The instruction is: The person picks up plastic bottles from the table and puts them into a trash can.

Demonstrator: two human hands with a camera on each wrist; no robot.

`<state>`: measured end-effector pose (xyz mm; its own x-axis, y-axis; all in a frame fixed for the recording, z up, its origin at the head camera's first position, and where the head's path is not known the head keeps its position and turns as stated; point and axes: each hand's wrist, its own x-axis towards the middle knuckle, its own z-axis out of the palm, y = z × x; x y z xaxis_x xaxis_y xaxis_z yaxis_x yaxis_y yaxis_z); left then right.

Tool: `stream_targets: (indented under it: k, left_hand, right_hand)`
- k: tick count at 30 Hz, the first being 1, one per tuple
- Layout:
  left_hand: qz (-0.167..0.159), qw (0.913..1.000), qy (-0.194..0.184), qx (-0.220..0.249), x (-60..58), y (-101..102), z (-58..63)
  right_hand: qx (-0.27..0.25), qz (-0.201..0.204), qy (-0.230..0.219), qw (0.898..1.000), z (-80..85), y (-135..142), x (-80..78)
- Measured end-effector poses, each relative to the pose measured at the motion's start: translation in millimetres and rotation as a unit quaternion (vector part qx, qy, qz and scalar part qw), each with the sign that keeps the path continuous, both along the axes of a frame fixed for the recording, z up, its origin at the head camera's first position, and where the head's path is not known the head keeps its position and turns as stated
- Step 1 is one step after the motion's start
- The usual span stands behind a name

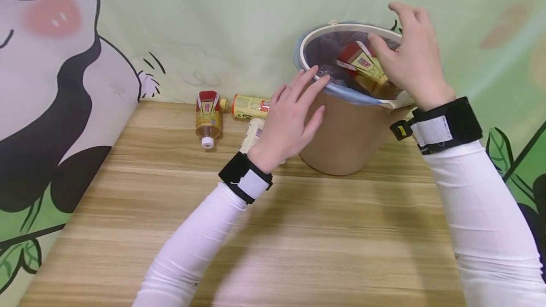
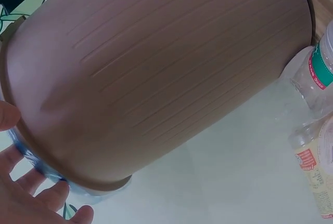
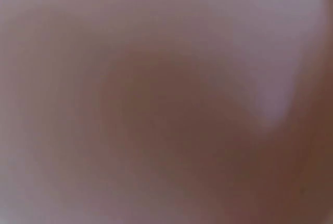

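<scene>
A brown trash bin (image 1: 341,136), lined with a bluish plastic bag (image 1: 356,94), stands upright at the back of the table. Inside it lies a drink bottle (image 1: 364,64) with a red and yellow label. My left hand (image 1: 290,115) is at the bin's near-left rim, fingers extended; in the left wrist view its fingertips (image 2: 54,195) are right at the bag's edge. Above the right side of the rim, my right hand (image 1: 414,58) is spread with thumb and fingers apart, holding nothing visible. The right wrist view is only a close brownish blur.
Left of the bin, a red-and-yellow-labelled bottle (image 1: 208,118) with a white cap lies on the wooden table (image 1: 324,240). Beside it lie a yellow-labelled bottle (image 1: 249,106) and a pale-labelled one (image 1: 251,135), partly behind my left hand. A panda-printed cloth (image 1: 204,22) hangs behind.
</scene>
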<state>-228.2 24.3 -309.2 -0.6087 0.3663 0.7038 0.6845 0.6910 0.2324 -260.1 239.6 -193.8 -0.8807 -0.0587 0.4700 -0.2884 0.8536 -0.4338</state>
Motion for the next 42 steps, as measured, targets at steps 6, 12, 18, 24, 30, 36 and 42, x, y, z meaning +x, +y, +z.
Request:
stream_targets:
  k: [6, 12, 18, 24, 30, 36, 42]
  left_hand:
    - [-0.002, 1.0, -0.001, 0.004, -0.9, -1.3, 0.6]
    - [-0.012, 0.9999, -0.011, 0.004, -1.6, -2.2, 0.6]
    - [-0.029, 0.9993, -0.021, 0.013, 4.0, -7.9, 0.1]
    - [-0.028, 0.9991, -0.002, 0.031, 10.6, -18.7, -1.5]
    - [-0.013, 0.9979, -0.01, 0.062, 17.5, -36.8, -8.2]
    - [0.002, 0.9934, -0.025, 0.111, 27.0, -58.2, -19.7]
    - [0.053, 0.9894, -0.048, 0.126, 32.5, -81.2, -36.6]
  right_hand:
    - [0.006, -0.001, 0.0, 1.0, 0.8, 1.0, 1.3]
    - [0.024, 0.003, -0.025, 0.999, -0.9, 3.6, 1.7]
    - [0.018, 0.018, -0.036, 0.999, -4.4, 4.4, 4.7]
    - [-0.036, 0.013, -0.008, 0.999, -4.6, -4.0, 18.5]
    - [-0.088, 0.052, 0.117, 0.988, -12.6, -23.8, 37.0]
    - [-0.148, 0.139, 0.194, 0.96, -30.2, -47.9, 56.3]
    - [-0.227, 0.208, 0.178, 0.934, -59.6, -67.8, 72.4]
